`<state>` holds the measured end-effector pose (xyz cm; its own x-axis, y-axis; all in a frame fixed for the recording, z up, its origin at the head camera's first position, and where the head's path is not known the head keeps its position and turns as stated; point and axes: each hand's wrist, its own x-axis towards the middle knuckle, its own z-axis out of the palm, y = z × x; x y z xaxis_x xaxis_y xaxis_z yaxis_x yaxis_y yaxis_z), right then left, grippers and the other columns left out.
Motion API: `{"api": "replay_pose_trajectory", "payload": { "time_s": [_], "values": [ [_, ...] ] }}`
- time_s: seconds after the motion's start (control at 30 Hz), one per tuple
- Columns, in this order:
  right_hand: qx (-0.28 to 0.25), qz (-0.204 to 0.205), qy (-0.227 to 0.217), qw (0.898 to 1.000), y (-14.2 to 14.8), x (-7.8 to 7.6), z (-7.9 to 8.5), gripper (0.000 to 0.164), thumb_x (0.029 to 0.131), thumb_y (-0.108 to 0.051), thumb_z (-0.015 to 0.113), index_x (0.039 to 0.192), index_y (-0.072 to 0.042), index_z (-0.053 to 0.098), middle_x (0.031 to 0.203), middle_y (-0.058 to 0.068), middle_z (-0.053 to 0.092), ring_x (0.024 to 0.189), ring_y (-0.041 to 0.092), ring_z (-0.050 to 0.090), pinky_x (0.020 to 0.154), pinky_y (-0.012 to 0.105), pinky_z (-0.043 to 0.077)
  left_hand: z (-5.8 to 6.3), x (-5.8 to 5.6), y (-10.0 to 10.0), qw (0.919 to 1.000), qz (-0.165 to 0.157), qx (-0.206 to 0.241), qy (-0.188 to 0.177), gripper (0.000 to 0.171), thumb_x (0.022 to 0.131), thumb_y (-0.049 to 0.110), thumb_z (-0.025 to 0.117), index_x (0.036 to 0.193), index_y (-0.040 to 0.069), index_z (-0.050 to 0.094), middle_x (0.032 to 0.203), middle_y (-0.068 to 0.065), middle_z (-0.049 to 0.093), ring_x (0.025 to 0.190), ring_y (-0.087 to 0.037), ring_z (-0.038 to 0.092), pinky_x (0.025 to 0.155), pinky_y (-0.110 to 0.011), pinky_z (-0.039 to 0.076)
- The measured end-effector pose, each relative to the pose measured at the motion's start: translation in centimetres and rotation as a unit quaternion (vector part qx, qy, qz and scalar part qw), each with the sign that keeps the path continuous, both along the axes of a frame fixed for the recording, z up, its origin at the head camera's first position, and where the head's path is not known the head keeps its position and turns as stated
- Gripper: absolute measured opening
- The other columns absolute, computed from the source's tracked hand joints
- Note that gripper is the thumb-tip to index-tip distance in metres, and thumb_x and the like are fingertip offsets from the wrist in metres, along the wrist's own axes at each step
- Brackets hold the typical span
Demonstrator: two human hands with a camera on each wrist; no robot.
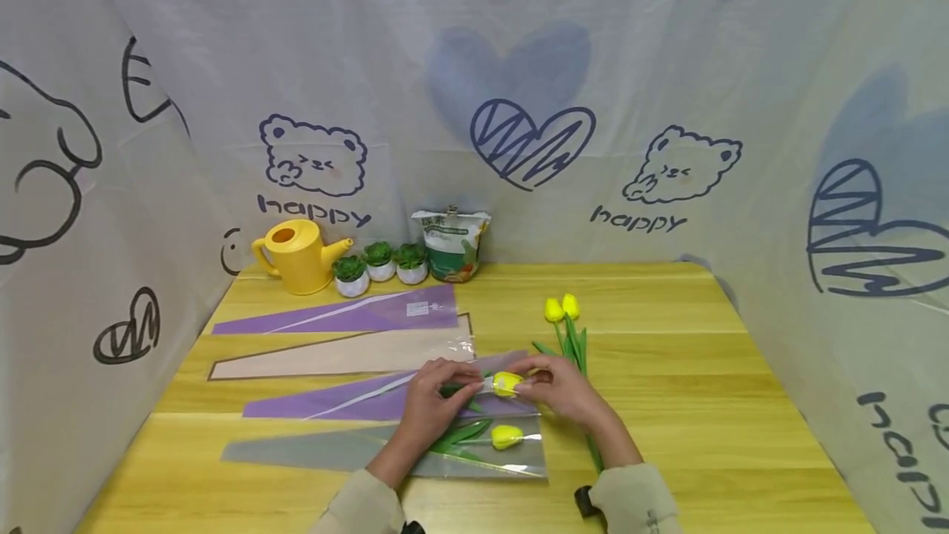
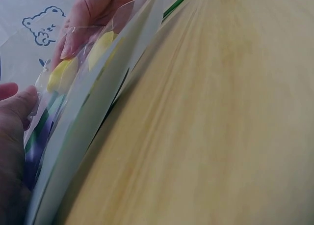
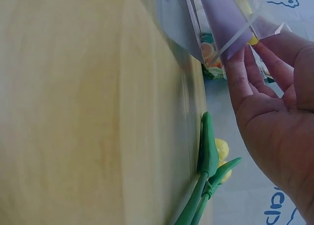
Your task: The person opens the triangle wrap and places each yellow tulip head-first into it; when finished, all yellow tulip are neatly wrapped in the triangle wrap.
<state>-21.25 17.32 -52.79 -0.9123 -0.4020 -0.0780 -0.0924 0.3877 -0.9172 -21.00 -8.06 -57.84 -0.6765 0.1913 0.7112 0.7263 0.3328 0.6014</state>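
A yellow tulip lies in the open end of a clear-fronted purple flower sleeve. With thumb and fingers my left hand pinches the sleeve just below the bloom. From the other side my right hand pinches the tulip's head; in the right wrist view its fingers meet the bloom at the film's edge. Nearer me, a second yellow tulip with green leaves sits inside a grey sleeve. The left wrist view shows both blooms behind clear film.
Loose yellow tulips lie beyond my right hand, stems toward me. Farther back are a pale sleeve and another purple sleeve. A yellow watering can, several small potted succulents and a green-and-white bag line the back edge.
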Motion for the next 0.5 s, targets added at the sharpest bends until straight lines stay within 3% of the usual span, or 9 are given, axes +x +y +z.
{"api": "replay_pose_trajectory", "payload": {
  "time_s": [0.5],
  "values": [
    [0.023, 0.012, 0.018, 1.000, -0.51, -0.20, -0.06, 0.026, 0.096, -0.014, 0.075, 0.122, -0.012, 0.075, 0.112, 0.010, 0.071, 0.075, 0.012, 0.057, 0.060, 0.021, 0.046, -0.03, 0.08, 0.07, 0.9999, 0.002, -0.008, -0.008, 0.032, 0.083, 0.012, 0.086, 0.113, 0.015, 0.077, 0.091, 0.005, 0.081, 0.089, -0.011, 0.070, 0.083, -0.028, 0.049]
  ]
}}
